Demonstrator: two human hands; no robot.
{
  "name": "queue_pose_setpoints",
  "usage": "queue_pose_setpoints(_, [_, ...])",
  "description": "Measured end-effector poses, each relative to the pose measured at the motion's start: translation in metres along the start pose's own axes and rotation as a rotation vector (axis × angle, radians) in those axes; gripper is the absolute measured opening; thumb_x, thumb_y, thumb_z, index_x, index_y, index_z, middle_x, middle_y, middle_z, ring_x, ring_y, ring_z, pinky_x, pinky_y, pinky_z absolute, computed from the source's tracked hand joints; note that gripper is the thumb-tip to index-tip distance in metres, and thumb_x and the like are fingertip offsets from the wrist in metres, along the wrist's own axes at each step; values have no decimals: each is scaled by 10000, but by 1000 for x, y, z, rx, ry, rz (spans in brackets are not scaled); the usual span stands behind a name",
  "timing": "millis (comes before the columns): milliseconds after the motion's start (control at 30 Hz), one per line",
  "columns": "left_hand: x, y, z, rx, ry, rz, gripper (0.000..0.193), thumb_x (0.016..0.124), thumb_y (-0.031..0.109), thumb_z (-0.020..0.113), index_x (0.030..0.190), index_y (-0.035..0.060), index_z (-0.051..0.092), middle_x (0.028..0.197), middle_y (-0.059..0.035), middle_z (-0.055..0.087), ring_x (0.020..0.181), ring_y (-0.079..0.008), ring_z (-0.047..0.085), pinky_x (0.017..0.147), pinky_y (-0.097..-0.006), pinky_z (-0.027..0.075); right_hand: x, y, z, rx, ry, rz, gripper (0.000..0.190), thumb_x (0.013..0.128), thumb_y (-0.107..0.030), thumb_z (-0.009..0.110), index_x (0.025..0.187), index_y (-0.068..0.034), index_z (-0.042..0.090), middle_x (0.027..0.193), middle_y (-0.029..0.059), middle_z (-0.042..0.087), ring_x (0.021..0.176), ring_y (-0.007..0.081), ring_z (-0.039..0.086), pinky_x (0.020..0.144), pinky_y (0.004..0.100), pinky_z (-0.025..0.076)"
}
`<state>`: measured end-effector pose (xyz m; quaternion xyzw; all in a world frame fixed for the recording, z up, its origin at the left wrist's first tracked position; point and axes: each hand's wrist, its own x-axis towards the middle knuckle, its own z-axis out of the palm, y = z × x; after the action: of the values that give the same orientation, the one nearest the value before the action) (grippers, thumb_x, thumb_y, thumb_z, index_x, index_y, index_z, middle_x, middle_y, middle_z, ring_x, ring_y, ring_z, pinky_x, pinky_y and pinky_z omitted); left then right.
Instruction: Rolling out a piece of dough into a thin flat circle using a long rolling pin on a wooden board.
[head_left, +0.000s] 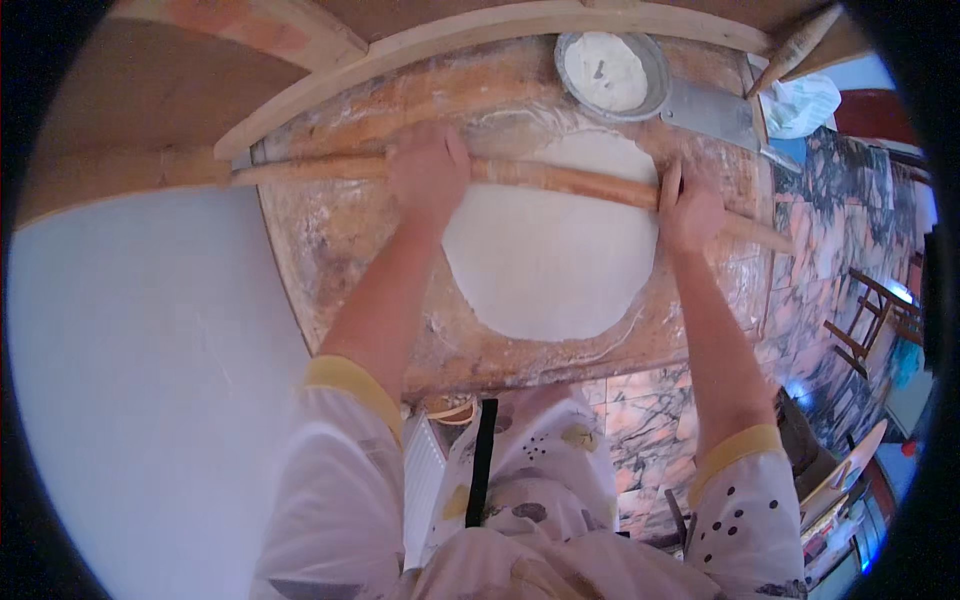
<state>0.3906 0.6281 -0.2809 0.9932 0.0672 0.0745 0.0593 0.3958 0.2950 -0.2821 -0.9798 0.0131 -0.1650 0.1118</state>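
Observation:
A long wooden rolling pin (562, 180) lies across the upper part of a thin, roundish sheet of dough (555, 262) on a floured wooden board (352, 277). My left hand (429, 169) is closed around the pin just left of the dough. Around the pin at the dough's right edge is my right hand (691, 206), slightly blurred. The pin's ends stick out past both hands. Part of the dough shows beyond the pin, and the larger part lies on my side of it.
A metal bowl of flour (606, 73) stands at the board's far edge, beside a flat metal scraper or blade (709, 114). A wooden rail (480, 34) runs behind. At left is a pale wall (150, 360); at right, a wooden chair (870, 322) on the marbled floor.

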Motion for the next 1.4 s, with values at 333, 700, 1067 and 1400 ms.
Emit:
queue_pose_setpoints(333, [-188, -26, -58, -337, 115, -95, 148, 863, 123, 599, 996, 60, 587, 892, -112, 604, 840, -319, 549, 789, -470, 388, -172, 3, -85, 86, -79, -88, 127, 907, -167, 516, 847, -60, 550, 836, 148, 536, 812, 376, 534, 701, 483, 398])
queue_pose_setpoints(700, [-150, -35, -38, -301, -133, 15, 175, 923, 199, 485, 1023, 88, 574, 934, -126, 630, 848, -354, 583, 738, -483, 461, -114, 1, -59, 116, -195, -55, 223, 942, -208, 517, 852, -31, 620, 878, 181, 649, 775, 364, 627, 655, 465, 489])
queue_pose_setpoints(1067, [-153, -25, -46, -186, 43, 68, 194, 934, 214, 466, 1012, 74, 575, 960, -168, 610, 956, -364, 576, 849, -520, 430, -115, 3, -57, 30, -147, -27, 302, 941, -315, 537, 874, -38, 636, 828, 162, 610, 794, 368, 600, 710, 479, 474])
queue_pose_setpoints(1400, [-94, -28, -42, -274, 133, -132, 158, 952, 166, 475, 1011, 70, 586, 921, -179, 618, 878, -406, 581, 786, -506, 453, -11, -20, -22, 260, -96, 83, 278, 916, -287, 588, 775, -48, 569, 768, 144, 576, 786, 360, 590, 679, 492, 462])
